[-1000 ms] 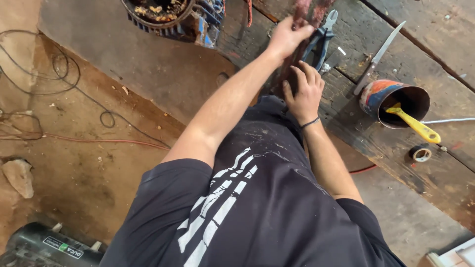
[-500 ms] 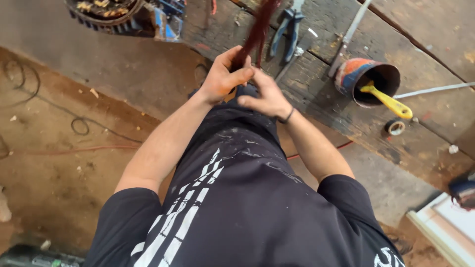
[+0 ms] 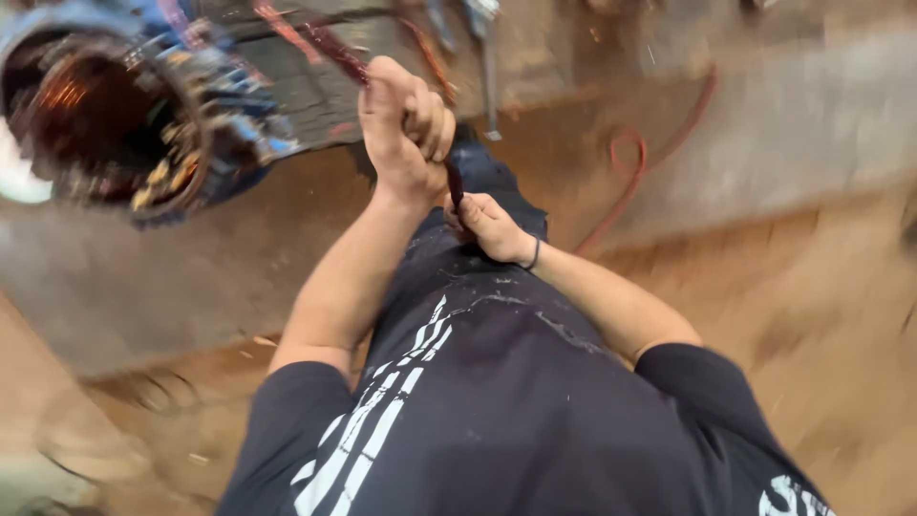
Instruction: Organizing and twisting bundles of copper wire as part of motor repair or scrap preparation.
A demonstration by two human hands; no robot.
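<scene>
Fingers (image 3: 425,110) of the left hand (image 3: 401,129) are curled tight into a fist around a dark reddish bundle of wire (image 3: 334,53), gripping it high up in front of the body. Just below, the right hand (image 3: 487,227) closes on the same bundle's lower end, which shows as a short dark strip between the two hands; that hand wears a thin dark band at the wrist. The two hands sit close together, one above the other, nearly touching. From the left fist the bundle runs up and to the left, toward a round blue motor housing (image 3: 224,91) with copper-coloured windings inside its open end; the view is too blurred to tell where the bundle joins it. The housing lies on a grey, worn desk (image 3: 143,277). Beyond the hands a red cable (image 3: 635,182) loops across the surface. Below the forearms are dark trousers and a black shirt (image 3: 497,420) with white stripes.
</scene>
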